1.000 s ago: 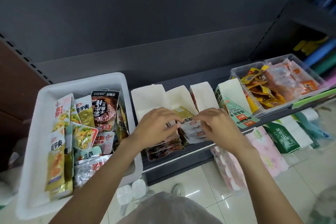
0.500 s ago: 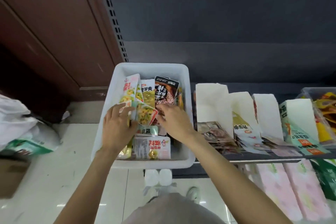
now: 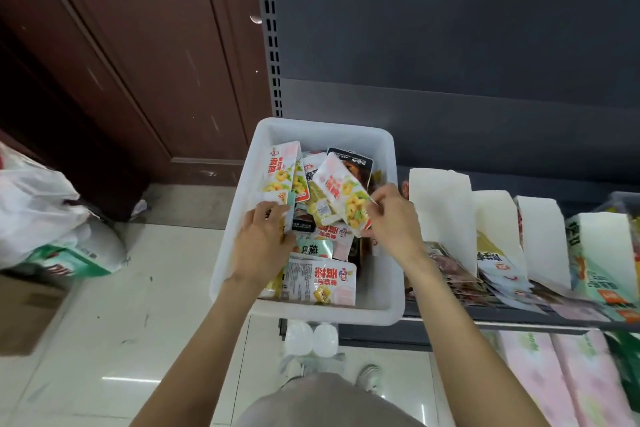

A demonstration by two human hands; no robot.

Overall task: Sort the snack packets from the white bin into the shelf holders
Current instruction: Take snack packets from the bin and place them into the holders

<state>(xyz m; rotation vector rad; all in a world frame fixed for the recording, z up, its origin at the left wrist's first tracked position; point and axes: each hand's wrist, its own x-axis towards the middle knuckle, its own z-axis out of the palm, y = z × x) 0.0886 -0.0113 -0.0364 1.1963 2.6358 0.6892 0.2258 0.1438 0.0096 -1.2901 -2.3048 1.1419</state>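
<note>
Both forearms stretched forward, left hand [image 3: 264, 242] curled in a grip, right hand [image 3: 391, 222] pinching, fingers bent.

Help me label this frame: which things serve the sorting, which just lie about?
Job: white bin, snack packets, lifted packet in right hand, left hand, shelf holders.
Lying about: plastic bags, cardboard box, pink packs.

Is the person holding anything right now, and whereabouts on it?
Yes. The right hand pinches a white packet by its right edge, lifted over the bin. The left hand grips another packet at its bottom end.
</note>
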